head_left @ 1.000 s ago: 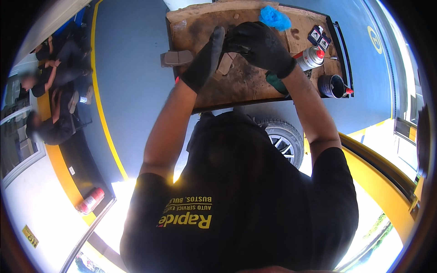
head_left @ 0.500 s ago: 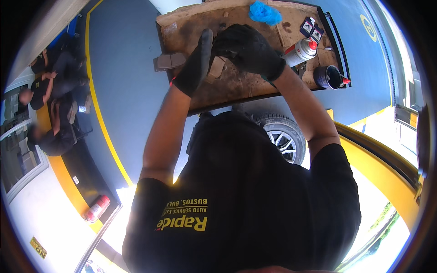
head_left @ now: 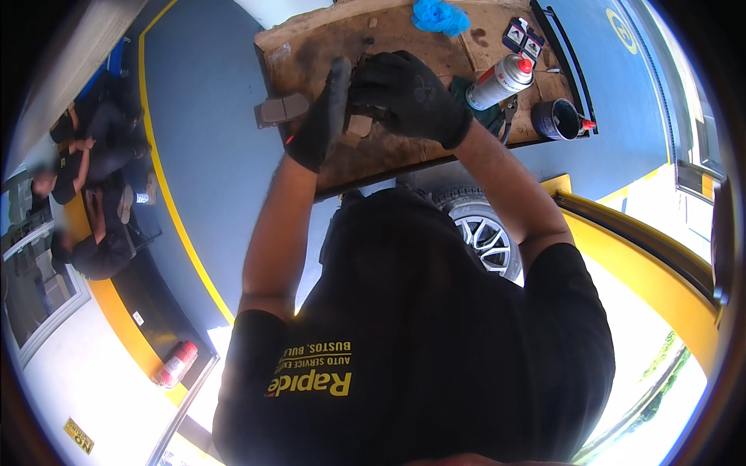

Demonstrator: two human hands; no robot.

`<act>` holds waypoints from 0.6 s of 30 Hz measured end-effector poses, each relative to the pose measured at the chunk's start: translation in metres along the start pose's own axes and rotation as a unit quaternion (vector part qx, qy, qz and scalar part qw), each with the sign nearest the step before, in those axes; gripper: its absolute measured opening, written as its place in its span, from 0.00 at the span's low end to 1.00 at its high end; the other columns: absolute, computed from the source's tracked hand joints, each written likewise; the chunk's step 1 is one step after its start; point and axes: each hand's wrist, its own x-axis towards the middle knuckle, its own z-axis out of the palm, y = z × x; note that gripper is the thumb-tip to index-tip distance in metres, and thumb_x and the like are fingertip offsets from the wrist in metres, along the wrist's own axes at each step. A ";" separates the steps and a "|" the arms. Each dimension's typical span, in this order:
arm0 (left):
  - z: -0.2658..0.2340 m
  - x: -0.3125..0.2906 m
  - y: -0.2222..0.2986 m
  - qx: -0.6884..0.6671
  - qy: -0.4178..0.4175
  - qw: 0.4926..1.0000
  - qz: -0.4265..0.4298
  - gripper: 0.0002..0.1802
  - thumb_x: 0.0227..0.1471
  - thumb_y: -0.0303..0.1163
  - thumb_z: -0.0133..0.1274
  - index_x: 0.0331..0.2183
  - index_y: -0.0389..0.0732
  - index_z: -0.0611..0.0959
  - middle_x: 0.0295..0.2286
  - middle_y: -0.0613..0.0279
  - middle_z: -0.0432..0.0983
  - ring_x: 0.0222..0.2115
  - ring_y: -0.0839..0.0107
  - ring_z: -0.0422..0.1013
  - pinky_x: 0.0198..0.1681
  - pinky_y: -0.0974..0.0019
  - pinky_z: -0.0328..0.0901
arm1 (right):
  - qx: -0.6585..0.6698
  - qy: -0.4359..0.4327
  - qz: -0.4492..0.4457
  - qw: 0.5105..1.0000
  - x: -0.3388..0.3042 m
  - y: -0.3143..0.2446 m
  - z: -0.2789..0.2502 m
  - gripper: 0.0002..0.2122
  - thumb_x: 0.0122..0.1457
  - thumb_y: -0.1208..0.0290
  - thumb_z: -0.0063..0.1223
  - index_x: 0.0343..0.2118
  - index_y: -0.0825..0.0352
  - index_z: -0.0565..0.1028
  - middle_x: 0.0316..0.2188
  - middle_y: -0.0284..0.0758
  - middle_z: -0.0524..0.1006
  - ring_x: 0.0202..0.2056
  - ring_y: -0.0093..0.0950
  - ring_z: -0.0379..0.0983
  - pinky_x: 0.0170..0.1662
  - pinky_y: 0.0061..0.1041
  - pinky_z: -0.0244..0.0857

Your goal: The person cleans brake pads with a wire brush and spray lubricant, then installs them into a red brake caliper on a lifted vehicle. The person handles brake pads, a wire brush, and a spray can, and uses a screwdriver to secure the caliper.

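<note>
Both my hands wear dark gloves and meet over a stained, cardboard-covered workbench [head_left: 388,165]. My left hand [head_left: 318,120] is on its edge, thumb up, its fingers mostly hidden on the inner side. My right hand [head_left: 408,97] curls closed against it, knuckles up. Whatever is between them is hidden by the gloves. A tan brake pad [head_left: 358,126] shows just below the hands; whether it is held or lies on the bench, I cannot tell. Left of my left hand, a grey-brown brake pad [head_left: 282,109] lies at the bench's left edge.
Right of my hands stand a spray can [head_left: 500,81] with a red cap and a dark open tin [head_left: 556,119]. Pliers [head_left: 509,116] lie between them. Farther back are blue crumpled plastic [head_left: 440,17] and small dark boxes [head_left: 523,39]. A wheel [head_left: 483,237] is below the bench. People [head_left: 97,186] sit far left.
Both hands have come slightly nearer to me, still together. My right forearm has shifted left, uncovering more of the spray can and the pliers. The whole view has moved a little.
</note>
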 end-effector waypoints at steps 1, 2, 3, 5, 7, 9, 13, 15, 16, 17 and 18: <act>0.006 0.000 0.003 0.012 0.008 1.000 0.012 0.44 0.64 0.71 0.34 0.59 0.41 0.73 0.44 0.58 0.80 0.39 0.69 0.80 0.40 0.64 0.78 | -0.009 -0.005 0.011 1.000 -0.002 0.006 0.001 0.14 0.48 0.71 0.68 0.40 0.55 0.83 0.43 0.31 0.79 0.47 0.34 0.76 0.50 0.35 0.71; 0.009 0.000 0.004 0.024 0.016 0.999 0.025 0.44 0.65 0.70 0.33 0.59 0.41 0.73 0.45 0.59 0.80 0.41 0.69 0.79 0.42 0.64 0.77 | -0.019 -0.011 0.022 1.000 -0.005 0.018 0.002 0.14 0.48 0.69 0.69 0.40 0.55 0.83 0.43 0.30 0.79 0.48 0.33 0.76 0.50 0.35 0.70; 0.007 0.000 0.003 0.017 0.022 1.000 0.004 0.43 0.65 0.69 0.33 0.60 0.41 0.73 0.46 0.59 0.79 0.43 0.70 0.79 0.44 0.65 0.76 | -0.027 -0.018 0.035 0.999 -0.004 0.020 -0.001 0.14 0.47 0.67 0.69 0.40 0.54 0.83 0.44 0.29 0.79 0.49 0.33 0.76 0.51 0.36 0.69; 0.004 0.002 0.001 0.003 0.031 0.999 -0.021 0.43 0.66 0.68 0.33 0.60 0.41 0.72 0.49 0.59 0.77 0.46 0.71 0.77 0.47 0.67 0.75 | -0.006 -0.012 0.005 1.000 -0.005 0.001 0.002 0.14 0.48 0.67 0.69 0.40 0.54 0.83 0.44 0.29 0.79 0.49 0.33 0.75 0.52 0.36 0.69; 0.006 0.003 0.001 -0.008 0.030 0.999 -0.009 0.43 0.66 0.68 0.33 0.60 0.40 0.72 0.51 0.59 0.76 0.48 0.72 0.76 0.49 0.68 0.74 | 0.007 -0.013 -0.023 1.000 -0.004 -0.004 0.002 0.14 0.48 0.68 0.69 0.40 0.54 0.84 0.45 0.29 0.79 0.50 0.32 0.75 0.52 0.36 0.69; 0.008 0.004 0.003 -0.027 0.022 0.999 0.006 0.43 0.66 0.69 0.34 0.61 0.40 0.71 0.52 0.58 0.75 0.49 0.72 0.75 0.49 0.69 0.74 | 0.013 -0.022 -0.046 0.999 -0.002 -0.001 0.001 0.13 0.49 0.68 0.69 0.40 0.54 0.84 0.45 0.29 0.79 0.51 0.32 0.75 0.52 0.37 0.68; 0.003 0.015 0.002 -0.076 0.014 0.997 -0.025 0.42 0.66 0.68 0.35 0.60 0.41 0.73 0.50 0.58 0.76 0.49 0.71 0.75 0.51 0.67 0.73 | 0.000 -0.026 -0.040 0.999 0.000 0.002 0.002 0.13 0.50 0.70 0.68 0.41 0.55 0.84 0.45 0.29 0.80 0.50 0.32 0.75 0.53 0.37 0.69; 0.001 0.021 -0.003 -0.086 0.015 0.996 -0.023 0.44 0.64 0.70 0.36 0.60 0.41 0.73 0.50 0.58 0.76 0.49 0.70 0.75 0.51 0.67 0.73 | 0.030 -0.028 -0.068 0.997 0.000 -0.004 -0.001 0.13 0.49 0.71 0.67 0.41 0.55 0.84 0.44 0.28 0.80 0.50 0.32 0.75 0.52 0.37 0.69; 0.000 0.025 -0.007 -0.085 0.014 0.996 -0.004 0.47 0.62 0.73 0.37 0.61 0.40 0.72 0.51 0.57 0.76 0.50 0.69 0.75 0.51 0.67 0.74 | 0.016 -0.030 -0.045 0.998 -0.002 0.003 0.000 0.14 0.49 0.72 0.67 0.40 0.55 0.83 0.44 0.28 0.80 0.49 0.32 0.75 0.52 0.37 0.70; -0.001 0.026 -0.010 -0.085 0.013 0.996 0.014 0.51 0.60 0.75 0.38 0.62 0.39 0.71 0.52 0.57 0.76 0.50 0.68 0.76 0.50 0.67 0.74 | 0.003 -0.031 -0.022 0.999 -0.004 0.015 0.002 0.14 0.48 0.72 0.67 0.40 0.55 0.83 0.43 0.28 0.80 0.49 0.32 0.76 0.51 0.37 0.70; 0.003 0.025 -0.005 -0.083 0.020 0.996 -0.010 0.51 0.59 0.76 0.37 0.62 0.39 0.71 0.52 0.56 0.76 0.50 0.68 0.76 0.50 0.66 0.74 | -0.012 -0.033 0.000 0.999 0.000 0.021 -0.001 0.15 0.47 0.72 0.68 0.40 0.55 0.83 0.43 0.28 0.80 0.49 0.33 0.76 0.51 0.37 0.70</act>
